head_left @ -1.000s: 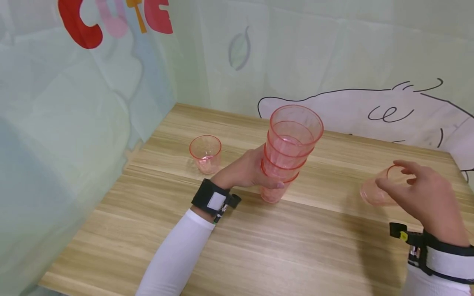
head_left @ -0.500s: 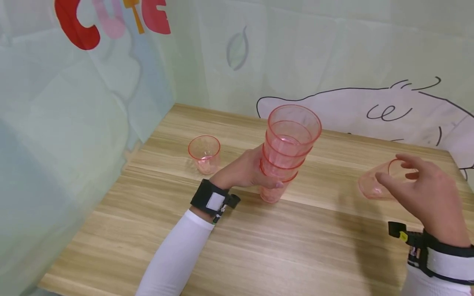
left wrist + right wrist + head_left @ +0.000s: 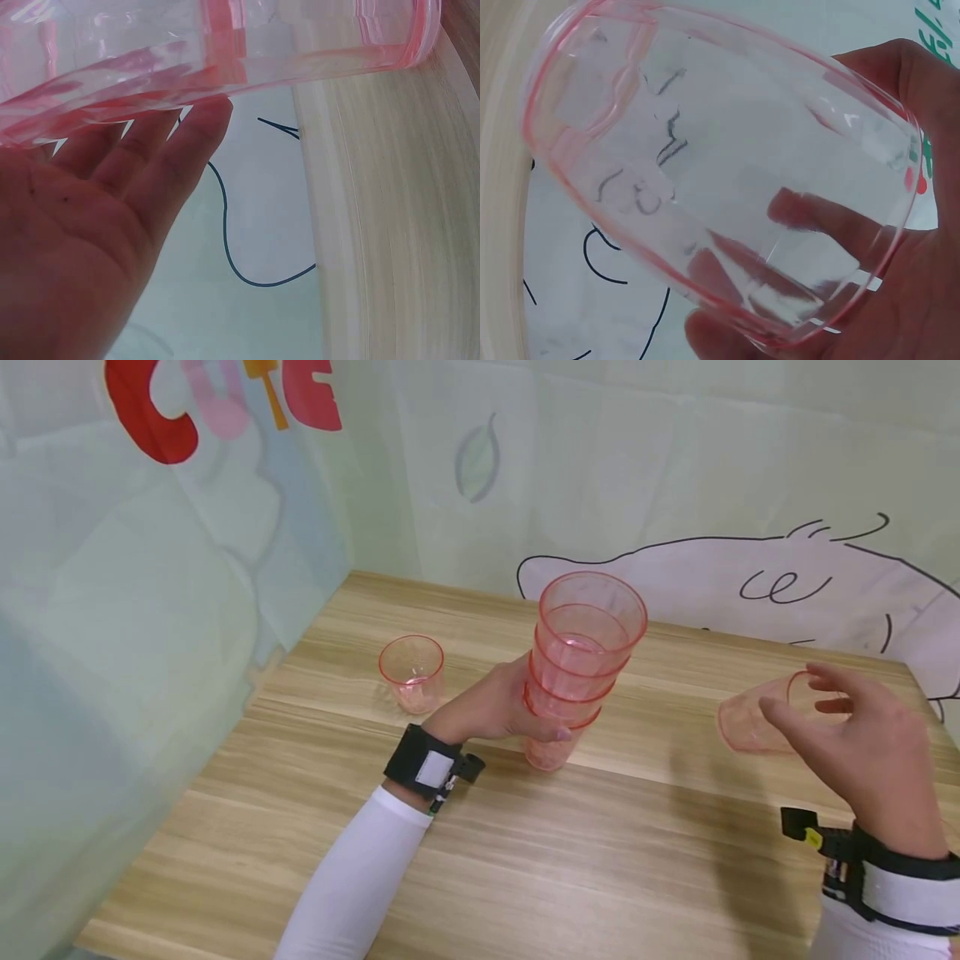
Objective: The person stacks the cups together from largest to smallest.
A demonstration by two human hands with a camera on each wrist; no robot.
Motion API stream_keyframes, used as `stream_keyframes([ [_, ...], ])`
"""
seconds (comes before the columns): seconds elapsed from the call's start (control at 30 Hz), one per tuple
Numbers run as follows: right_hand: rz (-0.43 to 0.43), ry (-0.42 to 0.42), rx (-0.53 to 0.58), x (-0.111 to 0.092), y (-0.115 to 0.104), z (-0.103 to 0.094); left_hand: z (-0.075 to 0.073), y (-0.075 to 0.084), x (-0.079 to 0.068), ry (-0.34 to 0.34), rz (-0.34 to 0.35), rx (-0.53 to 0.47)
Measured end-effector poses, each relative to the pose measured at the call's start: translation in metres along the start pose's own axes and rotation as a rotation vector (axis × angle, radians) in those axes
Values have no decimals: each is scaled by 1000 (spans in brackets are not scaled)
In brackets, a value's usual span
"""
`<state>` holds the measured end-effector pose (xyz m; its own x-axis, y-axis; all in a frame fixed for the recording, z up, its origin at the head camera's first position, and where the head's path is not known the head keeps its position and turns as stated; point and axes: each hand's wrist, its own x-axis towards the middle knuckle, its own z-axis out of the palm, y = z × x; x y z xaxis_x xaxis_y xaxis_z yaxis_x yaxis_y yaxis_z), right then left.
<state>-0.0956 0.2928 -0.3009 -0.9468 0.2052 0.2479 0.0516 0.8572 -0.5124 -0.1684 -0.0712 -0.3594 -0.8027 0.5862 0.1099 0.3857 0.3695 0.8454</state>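
In the head view my left hand (image 3: 517,706) grips a stack of nested clear pink plastic cups (image 3: 588,635), mouth up and leaning slightly right. Its thumb crosses the front near the lower cups; the left wrist view shows its fingers (image 3: 187,157) along the stack's side. At the right, my right hand (image 3: 873,752) holds a single clear pink cup (image 3: 750,718) near the rim. This cup lies almost sideways, base pointing left, rim toward the palm. In the right wrist view, fingers show through the wall of the cup (image 3: 727,150).
Another pink cup (image 3: 411,672) stands upright on the wooden table (image 3: 570,860), left of the stack and close to my left forearm. Behind the table hangs a printed backdrop (image 3: 675,460), which also covers the left side.
My right hand has raised the single cup a little and tipped its rim end higher. The left hand keeps its grip on the stack. The head view has shifted slightly.
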Motion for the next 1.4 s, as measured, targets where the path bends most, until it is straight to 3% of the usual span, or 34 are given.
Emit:
stream_keyframes([
  [0.43,-8,155,104,-5,-6,1,0,-1,1,-3,3,3],
  [0.67,-3,179,106,-7,-12,1,-1,-1,0,-6,1,16],
  [1.2,-122,275,142,-9,-18,2,0,-1,1,-4,12,19],
  [1.4,-115,280,178,-12,-22,1,1,-2,0,-5,-2,-1],
])
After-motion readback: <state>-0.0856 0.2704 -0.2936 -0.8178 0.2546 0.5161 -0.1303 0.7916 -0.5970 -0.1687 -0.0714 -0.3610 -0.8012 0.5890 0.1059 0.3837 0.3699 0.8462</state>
